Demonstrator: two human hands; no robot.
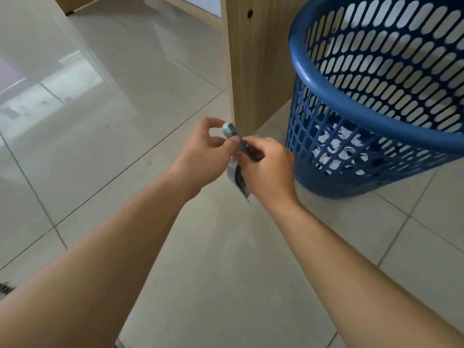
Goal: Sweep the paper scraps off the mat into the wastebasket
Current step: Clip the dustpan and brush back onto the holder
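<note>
A blue perforated wastebasket (376, 104) stands on the floor at the right, with white paper scraps (336, 149) visible through its slots near the bottom. My left hand (208, 151) and my right hand (268, 167) meet just left of the basket, both pinching a thin grey-and-white item (237, 156) held edge-on, likely a small brush or folded mat. Its lower end with dark markings hangs below my right hand. No mat is visible lying flat.
A wooden furniture panel (251, 66) stands upright behind my hands, next to the wastebasket. Glossy beige floor tiles (100, 146) spread to the left and toward me. A dark object edge (6, 288) shows at the far lower left.
</note>
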